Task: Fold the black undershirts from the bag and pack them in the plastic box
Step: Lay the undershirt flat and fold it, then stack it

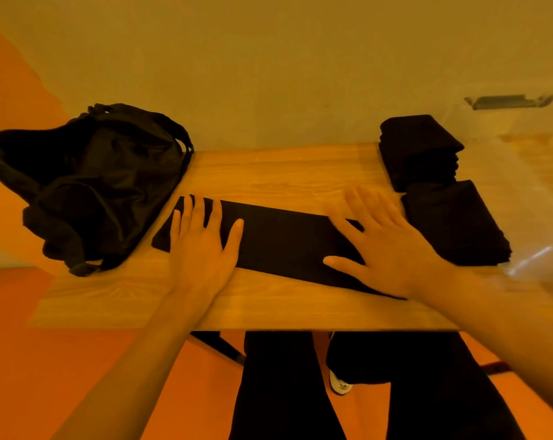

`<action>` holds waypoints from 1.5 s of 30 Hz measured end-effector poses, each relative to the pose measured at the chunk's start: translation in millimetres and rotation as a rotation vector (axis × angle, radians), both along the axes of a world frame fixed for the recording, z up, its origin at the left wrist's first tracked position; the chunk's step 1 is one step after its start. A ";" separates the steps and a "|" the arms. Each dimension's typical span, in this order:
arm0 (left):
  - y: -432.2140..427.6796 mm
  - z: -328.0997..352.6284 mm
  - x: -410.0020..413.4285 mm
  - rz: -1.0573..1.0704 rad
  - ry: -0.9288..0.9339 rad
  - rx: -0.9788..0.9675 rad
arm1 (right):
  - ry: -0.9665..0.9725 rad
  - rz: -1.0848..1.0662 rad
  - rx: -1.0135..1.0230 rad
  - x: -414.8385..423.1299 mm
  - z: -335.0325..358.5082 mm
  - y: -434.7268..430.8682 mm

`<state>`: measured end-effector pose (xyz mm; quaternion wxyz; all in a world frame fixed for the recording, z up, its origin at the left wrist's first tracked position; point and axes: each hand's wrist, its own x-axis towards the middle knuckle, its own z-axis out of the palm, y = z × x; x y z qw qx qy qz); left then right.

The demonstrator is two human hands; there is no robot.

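Desk (268, 173): one, wooden. I count the rest on it.
Bag (94, 185): one, black, slumped at the left end.
Box (522, 173): one, clear plastic, blurred, at the right edge.
Undershirt (287, 239): one, black, folded into a long strip across the middle.
Folded piles: two, black, far pile (421, 144) and near pile (456, 223), by the box; I cannot tell whether they are inside it.
Hands: two, both flat with fingers spread, grasping nothing. The left hand (202, 246) presses the strip's left end and the right hand (392, 246) its right end.
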<state>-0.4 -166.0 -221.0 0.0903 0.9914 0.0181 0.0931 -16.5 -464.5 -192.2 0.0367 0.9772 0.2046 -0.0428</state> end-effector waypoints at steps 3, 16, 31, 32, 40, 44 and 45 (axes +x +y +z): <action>-28.7 2.4 2.1 0.074 0.165 -0.087 | 0.147 0.270 -0.032 30.1 1.1 -0.2; -33.9 -9.0 73.9 -0.162 0.249 0.205 | 0.006 -0.233 0.184 -34.8 -36.8 19.3; -89.5 -0.8 135.8 -0.281 0.193 0.211 | 0.140 0.352 0.048 -8.7 -5.0 7.9; -92.5 -3.4 137.5 -0.251 0.244 0.205 | 0.165 0.399 0.022 -6.2 -10.2 8.6; -109.8 -7.5 172.5 -0.400 0.285 0.245 | 0.090 0.192 0.136 -25.0 -30.0 23.3; -122.7 -6.8 187.6 -0.536 0.263 0.269 | 0.073 0.107 0.190 -29.9 -33.3 32.3; -125.7 -6.1 189.2 -0.570 0.255 0.273 | 0.071 0.089 0.201 -31.1 -34.5 33.8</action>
